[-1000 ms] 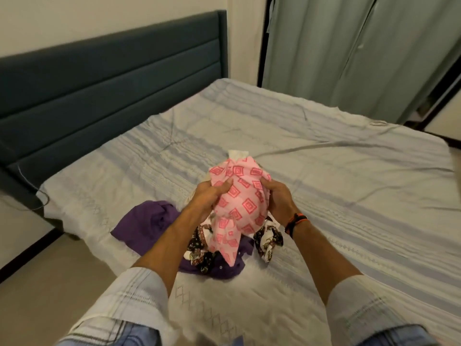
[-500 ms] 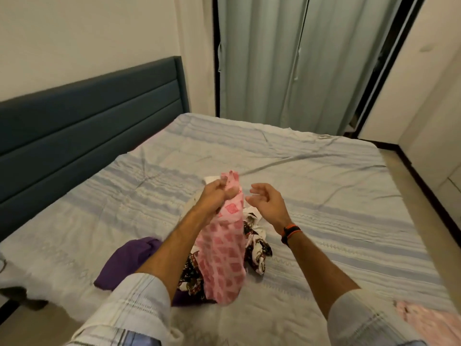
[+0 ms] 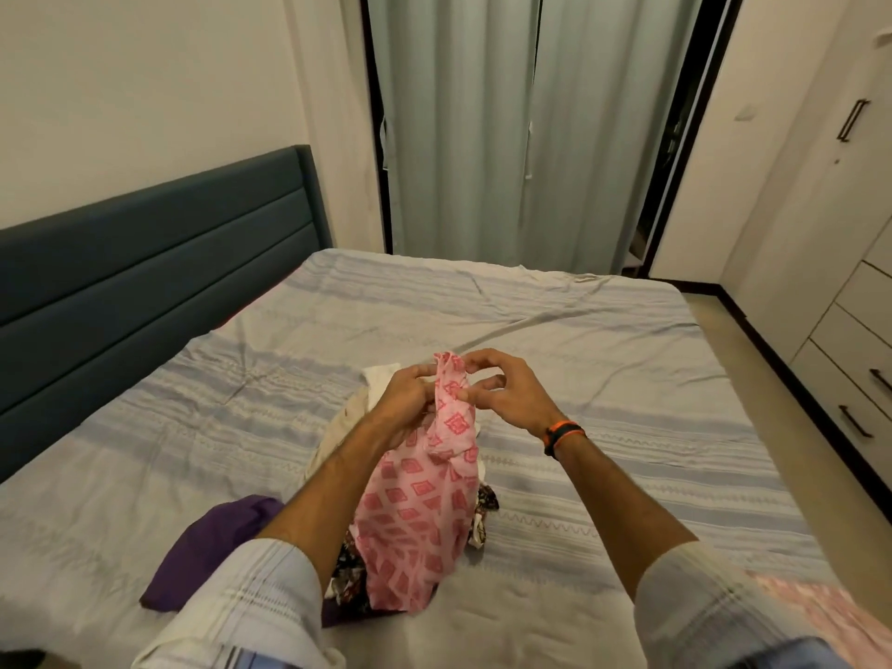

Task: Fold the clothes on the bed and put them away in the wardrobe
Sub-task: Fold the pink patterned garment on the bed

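The thin pink cotton garment with red diamond prints (image 3: 415,514), bunched a second ago, is now let hang above the clothes pile on the striped bed (image 3: 603,340) — pinched by the left hand (image 3: 410,398), re-gripped at its top by the right hand (image 3: 502,393) — so folding can start.

Thin matt pink printed cloth (image 3: 415,514), wrinkled striped cotton bedsheet (image 3: 603,359), padded fabric headboard (image 3: 145,263), matt curtains (image 3: 507,127)

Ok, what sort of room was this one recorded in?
A bedroom, most likely at home: a made bed with a padded headboard, curtains behind it, and wardrobe drawers along the right wall.
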